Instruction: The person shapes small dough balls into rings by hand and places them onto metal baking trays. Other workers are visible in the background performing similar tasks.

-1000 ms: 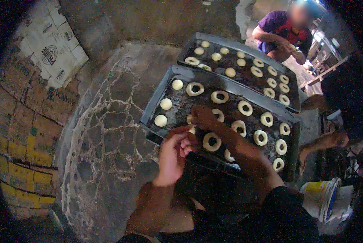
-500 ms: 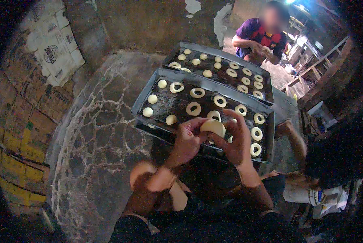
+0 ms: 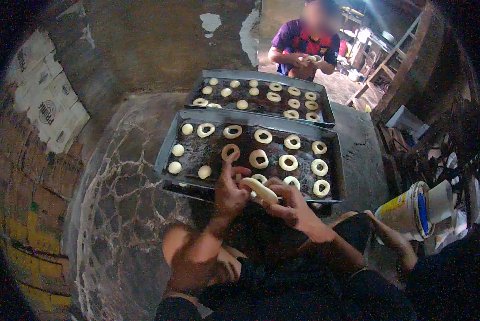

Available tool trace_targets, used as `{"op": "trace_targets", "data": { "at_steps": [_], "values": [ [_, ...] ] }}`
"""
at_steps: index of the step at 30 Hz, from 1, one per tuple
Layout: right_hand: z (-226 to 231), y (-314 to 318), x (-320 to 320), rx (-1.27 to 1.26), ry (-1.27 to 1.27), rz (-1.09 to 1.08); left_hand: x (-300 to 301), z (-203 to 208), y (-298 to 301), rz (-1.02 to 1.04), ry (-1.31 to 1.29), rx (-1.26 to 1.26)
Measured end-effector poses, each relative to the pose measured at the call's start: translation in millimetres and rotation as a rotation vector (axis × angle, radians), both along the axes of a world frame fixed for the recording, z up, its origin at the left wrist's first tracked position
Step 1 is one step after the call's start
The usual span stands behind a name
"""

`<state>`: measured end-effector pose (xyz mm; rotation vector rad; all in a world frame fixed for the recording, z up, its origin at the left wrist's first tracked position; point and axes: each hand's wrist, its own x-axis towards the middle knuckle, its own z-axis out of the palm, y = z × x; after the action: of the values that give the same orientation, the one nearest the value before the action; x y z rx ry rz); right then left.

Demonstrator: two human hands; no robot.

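Dough [image 3: 259, 190] is grasped at either end by the half-curled left grip [image 3: 231, 190] and right grip [image 3: 292, 206].

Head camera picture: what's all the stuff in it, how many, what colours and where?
Baking trays: two, dark grey, centre.
Dough rings: over twenty, cream, on both trays.
Dough balls: at least eleven, cream, on both trays.
Held dough piece: one, cream, between hands.
Co-worker: one, purple-and-red shirt, beyond the trays.
Bucket: one, whitish and yellow, right.
Cardboard: several, brown, white and yellow, left.
Ladder-like frame: one, brownish, upper right.
Concrete: one cracked stretch, grey, left.
Clutter: uncountable, mixed, right.
Left hand: one, bare, dough's left end.
Right hand: one, bare, dough's right end.
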<state>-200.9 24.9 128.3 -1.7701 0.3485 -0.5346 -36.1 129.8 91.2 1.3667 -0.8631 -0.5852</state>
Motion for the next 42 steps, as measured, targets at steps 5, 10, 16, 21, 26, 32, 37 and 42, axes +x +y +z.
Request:
{"op": "trace_targets", "data": {
  "at_steps": [5,10,16,21,26,32,37,42],
  "values": [
    [32.8,5.5,14.9,0.73,-0.252,0.176,11.8,15.2,7.4,-0.199,0.24,-0.217],
    [48.6,-7.6,38.6,0.502,-0.105,0.027,17.0,50.9,19.4,-0.472,0.983,-0.107],
    [11.7,-13.8,64.7,0.093,0.369,0.187,48.6,38.0,30.6,-0.267,0.961,-0.443],
    [7.3,-8.6,93.2,0.694,-0.071,0.377,73.0,25.2,43.8,-0.084,0.935,-0.257],
    [-21.8,-46.8,165.1,-0.523,0.41,0.282,107.3,9.1,57.1,0.046,1.188,-0.478],
    [-73.0,-79.9,277.6,-0.213,0.215,0.0,131.9,-20.8,59.5,0.457,1.167,-0.358],
    [-143.2,-89.0,343.0,-0.763,0.168,0.063,145.3,-32.0,66.7,0.456,1.11,-0.395],
    [-210.9,-112.6,378.3,-0.502,0.099,0.232,145.7,-38.2,57.2,0.364,1.142,-0.35]
  ]
}}
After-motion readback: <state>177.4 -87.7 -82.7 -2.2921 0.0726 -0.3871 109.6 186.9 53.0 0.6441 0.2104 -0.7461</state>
